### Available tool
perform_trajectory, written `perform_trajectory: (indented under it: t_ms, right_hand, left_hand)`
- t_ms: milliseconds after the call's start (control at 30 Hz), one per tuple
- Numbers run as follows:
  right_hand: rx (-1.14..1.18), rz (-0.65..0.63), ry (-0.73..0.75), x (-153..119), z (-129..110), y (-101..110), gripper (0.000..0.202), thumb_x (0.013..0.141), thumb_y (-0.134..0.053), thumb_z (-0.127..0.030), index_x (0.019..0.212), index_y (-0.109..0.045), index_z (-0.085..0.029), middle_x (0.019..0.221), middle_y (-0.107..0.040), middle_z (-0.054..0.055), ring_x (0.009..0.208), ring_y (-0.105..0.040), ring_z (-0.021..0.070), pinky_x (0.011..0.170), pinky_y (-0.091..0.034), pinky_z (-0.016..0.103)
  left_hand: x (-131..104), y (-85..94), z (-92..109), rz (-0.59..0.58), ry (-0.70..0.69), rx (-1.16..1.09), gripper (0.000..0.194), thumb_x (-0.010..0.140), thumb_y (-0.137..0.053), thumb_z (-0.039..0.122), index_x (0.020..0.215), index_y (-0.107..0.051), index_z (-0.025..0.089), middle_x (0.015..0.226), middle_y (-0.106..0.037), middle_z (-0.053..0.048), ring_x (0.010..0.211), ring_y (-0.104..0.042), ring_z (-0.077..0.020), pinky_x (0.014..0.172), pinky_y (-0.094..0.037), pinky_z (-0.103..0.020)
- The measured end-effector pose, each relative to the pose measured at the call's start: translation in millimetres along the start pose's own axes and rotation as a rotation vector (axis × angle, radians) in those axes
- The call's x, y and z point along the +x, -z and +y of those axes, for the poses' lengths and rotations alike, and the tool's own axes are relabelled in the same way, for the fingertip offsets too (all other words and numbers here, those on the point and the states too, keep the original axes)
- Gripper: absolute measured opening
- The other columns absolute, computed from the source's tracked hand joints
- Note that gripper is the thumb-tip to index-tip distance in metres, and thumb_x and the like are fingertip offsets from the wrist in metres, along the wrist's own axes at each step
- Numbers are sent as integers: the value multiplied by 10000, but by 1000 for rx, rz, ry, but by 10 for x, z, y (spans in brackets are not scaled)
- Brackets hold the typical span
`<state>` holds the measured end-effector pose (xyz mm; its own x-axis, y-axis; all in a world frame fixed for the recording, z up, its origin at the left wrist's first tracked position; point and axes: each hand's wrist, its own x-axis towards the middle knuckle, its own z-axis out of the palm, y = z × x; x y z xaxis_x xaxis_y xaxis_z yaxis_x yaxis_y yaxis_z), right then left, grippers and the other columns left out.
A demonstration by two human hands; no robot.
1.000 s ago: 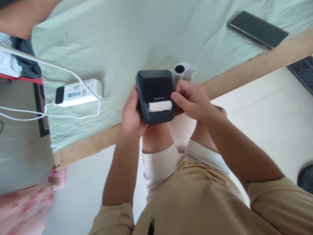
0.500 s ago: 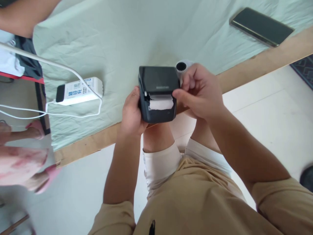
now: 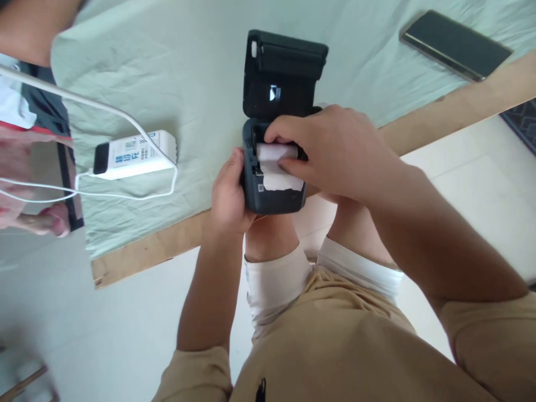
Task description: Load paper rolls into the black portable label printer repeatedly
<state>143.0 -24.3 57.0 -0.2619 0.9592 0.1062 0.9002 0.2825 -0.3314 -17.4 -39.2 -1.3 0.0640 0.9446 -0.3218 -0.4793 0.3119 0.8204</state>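
A small black receipt printer [image 3: 274, 204] sits in my left hand [image 3: 229, 192], which is wrapped round its left side at the table's front edge. Its lid [image 3: 287, 72] stands raised, with the dark inner side facing me. Inside the bay lies a white paper roll [image 3: 276, 152], its torn end hanging over the front lip. My right hand [image 3: 339, 151] reaches in from the right, with thumb and forefinger on the two sides of the roll. The other right fingers are hidden behind the hand.
On the pale green cloth [image 3: 201, 84] lie a dark phone [image 3: 456, 44] at the right and a white power bank [image 3: 134, 156] with a white cable [image 3: 104, 106] at the left. A wooden table edge [image 3: 146, 248] runs below. Another person's arm [image 3: 37, 28] rests at the top left.
The printer's lid has swung up and open. My right hand has moved from the printer's right side into the bay, onto the paper roll. My left hand keeps its hold.
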Motion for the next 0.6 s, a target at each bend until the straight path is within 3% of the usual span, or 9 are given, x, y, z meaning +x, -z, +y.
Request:
perform_trajectory:
  t_ms: [133, 267, 300, 367, 467, 533, 600]
  right_hand:
    - [153, 18, 121, -60, 72, 121, 440, 694, -762, -169, 1104, -709, -318, 916, -744, -14, 672, -588, 176, 613, -428, 326]
    - [723, 264, 202, -263, 359, 91, 382, 806, -669, -260, 1183, -657, -321, 978, -701, -27, 594, -545, 95, 500, -424, 247]
    - [868, 403, 147, -298, 453, 39, 334, 838, -621, -295, 1170, -650, -315, 928, -667, -12, 565, -512, 95, 444, -377, 241]
    - [1000, 508, -33, -331, 649, -99, 238, 876, -608, -347, 1109, -637, -310, 833, -583, -5, 487, -418, 84, 375, -296, 242]
    - [882, 604, -143, -306, 919, -270, 182, 867, -690, -316, 1017, -593, -283, 657, -454, -49, 452, -395, 86, 373, -306, 236]
    - [683, 593, -136, -260, 1057, -287, 198, 878, -702, -267, 1035, -582, -270, 691, -514, -44, 491, -473, 90, 425, -398, 239]
    - [517, 546, -110, -198, 1156, -231, 220, 876, -699, -209, 1070, -605, -252, 867, -624, 12, 615, -569, 103, 531, -486, 266]
  left_hand:
    - [-18, -73, 38, -27, -16, 10, 539, 990, -462, 658, 916, -726, 193, 916, -781, -91, 1247, -686, -329, 962, -610, -410]
    - [-21, -86, 38, -80, -46, 2, 604, 962, -436, 731, 964, -715, 196, 980, -785, -104, 1297, -654, -366, 971, -612, -460]
    - [-20, -81, 37, -85, -44, 2, 607, 966, -421, 732, 956, -711, 199, 983, -784, -101, 1289, -660, -362, 969, -616, -461]
    - [-19, -70, 39, -86, -31, 5, 606, 986, -381, 713, 927, -704, 203, 964, -782, -91, 1261, -681, -346, 958, -628, -454]
    - [-26, -70, 50, -76, -21, 4, 603, 1003, -352, 693, 909, -700, 210, 931, -781, -76, 1215, -709, -324, 931, -643, -441]
    - [-34, -78, 58, -72, -15, 2, 597, 1009, -347, 684, 910, -700, 213, 926, -782, -70, 1195, -719, -318, 922, -647, -438]
    - [-40, -85, 63, -68, -10, 0, 590, 1031, -317, 643, 908, -701, 212, 921, -782, -70, 1190, -723, -313, 926, -646, -436]
